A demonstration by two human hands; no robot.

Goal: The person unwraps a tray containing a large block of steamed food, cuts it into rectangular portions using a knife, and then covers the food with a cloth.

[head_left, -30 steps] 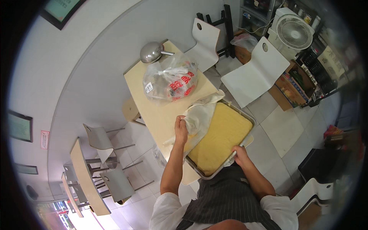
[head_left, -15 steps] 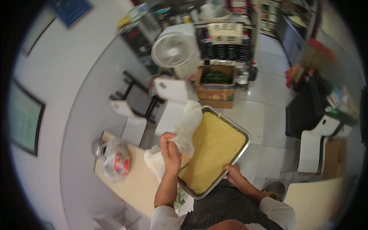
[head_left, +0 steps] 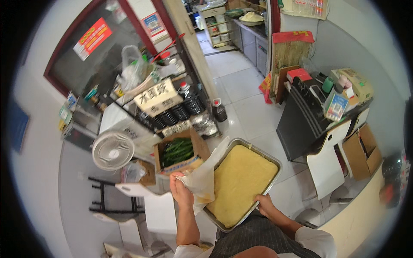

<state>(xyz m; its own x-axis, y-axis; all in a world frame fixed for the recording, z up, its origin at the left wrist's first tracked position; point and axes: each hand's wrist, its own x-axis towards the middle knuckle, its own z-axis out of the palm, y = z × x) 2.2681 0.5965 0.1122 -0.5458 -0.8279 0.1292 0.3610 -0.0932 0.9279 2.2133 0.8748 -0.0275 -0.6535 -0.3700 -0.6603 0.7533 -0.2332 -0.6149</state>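
Observation:
A rectangular metal tray (head_left: pixel 271 185) is in front of me, filled nearly to its edges with a flat yellow slab (head_left: pixel 244 180), perhaps dough or cake. My right hand (head_left: pixel 265 204) is closed on the tray's near right rim, thumb on top. To the left, my left hand (head_left: pixel 181 191) pinches a thin white cloth (head_left: pixel 202 174) with a yellowish stain. The cloth hangs along the tray's left side and hides that rim. Whether my left hand also supports the tray cannot be seen.
Ahead left stand a box of green vegetables (head_left: pixel 177 150), a white fan (head_left: pixel 113 149) and a rack with dark bottles (head_left: pixel 189 101). White chairs (head_left: pixel 159 215) are at left. On the right are a black cabinet (head_left: pixel 303 122), another white chair (head_left: pixel 323 172) and a table (head_left: pixel 352 223). A doorway opens ahead.
My view has swung to the right, bringing the doorway and black cabinet further in. The cloth, bunched over the tray's left edge before, now hangs straighter. My right hand keeps hold of the tray.

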